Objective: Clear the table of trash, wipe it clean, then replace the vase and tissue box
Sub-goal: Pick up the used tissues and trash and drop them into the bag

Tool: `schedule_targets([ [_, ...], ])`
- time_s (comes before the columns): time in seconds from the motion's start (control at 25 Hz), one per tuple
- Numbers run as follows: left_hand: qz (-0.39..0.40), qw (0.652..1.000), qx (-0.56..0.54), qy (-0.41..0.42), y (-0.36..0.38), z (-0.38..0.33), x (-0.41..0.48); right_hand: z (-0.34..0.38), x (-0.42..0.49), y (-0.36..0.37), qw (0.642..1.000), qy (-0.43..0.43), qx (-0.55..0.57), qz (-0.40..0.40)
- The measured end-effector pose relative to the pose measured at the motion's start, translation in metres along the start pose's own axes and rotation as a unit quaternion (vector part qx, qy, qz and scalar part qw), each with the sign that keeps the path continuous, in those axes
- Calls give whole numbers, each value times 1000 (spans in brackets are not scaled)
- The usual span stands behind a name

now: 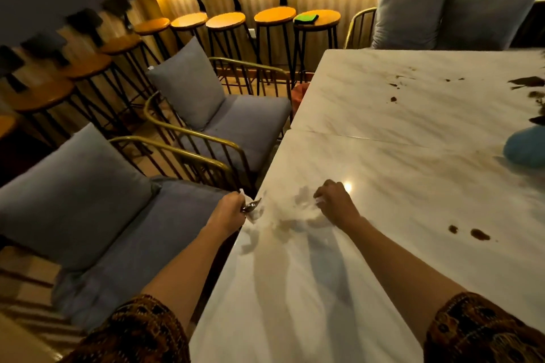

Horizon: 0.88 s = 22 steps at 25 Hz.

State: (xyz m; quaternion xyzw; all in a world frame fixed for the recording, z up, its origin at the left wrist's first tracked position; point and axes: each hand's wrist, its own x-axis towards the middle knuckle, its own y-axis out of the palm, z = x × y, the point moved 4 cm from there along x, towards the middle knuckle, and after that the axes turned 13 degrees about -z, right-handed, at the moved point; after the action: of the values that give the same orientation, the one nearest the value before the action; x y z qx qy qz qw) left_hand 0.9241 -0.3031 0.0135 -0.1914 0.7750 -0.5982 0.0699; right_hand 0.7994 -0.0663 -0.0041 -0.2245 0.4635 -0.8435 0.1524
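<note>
A white marble table [398, 186] fills the right half of the head view. Crumpled white tissues [298, 212] lie near its left edge. My right hand [333, 200] rests on them with fingers closed around a wad. My left hand [230, 211] hovers at the table's left edge, gripping crumpled tissue and a shiny silver wrapper [250, 206]. Dark brown spill stains [469, 233] mark the table at the right, with more stains [404, 82] farther back. A blue rounded vase [525, 147] stands at the right edge, partly cut off.
Two grey cushioned chairs [224, 115] with gold frames stand left of the table. A row of wooden bar stools [274, 16] lines the back wall; one holds a green cloth [306, 18]. A cushioned bench [454, 15] sits behind the table.
</note>
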Motion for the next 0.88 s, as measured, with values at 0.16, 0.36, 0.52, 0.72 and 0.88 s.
schedule_targets([
  [0.16, -8, 1000, -22, 0, -24, 18, 23, 28, 30, -19, 999, -13, 0, -38],
  [0.36, -24, 999, -45, -13, -21, 51, 31, 44, 52, -10, 999, 22, -8, -48],
  [0.52, 15, 999, -46, 7, -15, 88, 72, 58, 75, 19, 997, 53, -23, -45],
  [0.72, 61, 990, -63, 112, -33, 121, 159, 94, 118, 51, 982, 153, -30, -111],
  [0.88, 79, 987, -52, 132, -46, 135, 210, 122, 133, 69, 973, 191, -39, -123],
])
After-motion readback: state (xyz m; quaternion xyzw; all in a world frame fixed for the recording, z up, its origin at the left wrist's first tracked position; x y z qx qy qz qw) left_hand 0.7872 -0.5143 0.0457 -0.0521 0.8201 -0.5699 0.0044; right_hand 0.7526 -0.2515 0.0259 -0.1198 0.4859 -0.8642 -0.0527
